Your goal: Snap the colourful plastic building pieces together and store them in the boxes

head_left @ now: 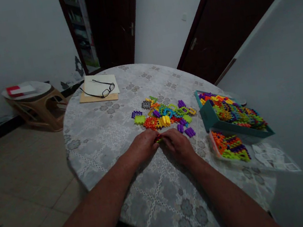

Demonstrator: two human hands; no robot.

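My left hand (146,144) and my right hand (177,142) meet over the near middle of the table, fingers closed. Between their fingertips they pinch small plastic building pieces (159,138), red and green where they show; the fingers hide most of their shape. Just beyond my hands lies a loose heap of interlocking plastic pieces (165,111) in several colours. A yellow piece (166,120) and an orange-red one (150,122) are closest to my fingers. Purple ribbed pieces (189,132) lie to the right of my right hand, and a lime green square (140,119) lies to the left.
A teal box (235,127) full of colourful pieces stands at the right edge of the round table (100,137). Before it sits a clear tub (216,149) of more pieces, beside a clear plastic bag (275,157). Eyeglasses (105,92) rest on papers (89,85) at the far left.
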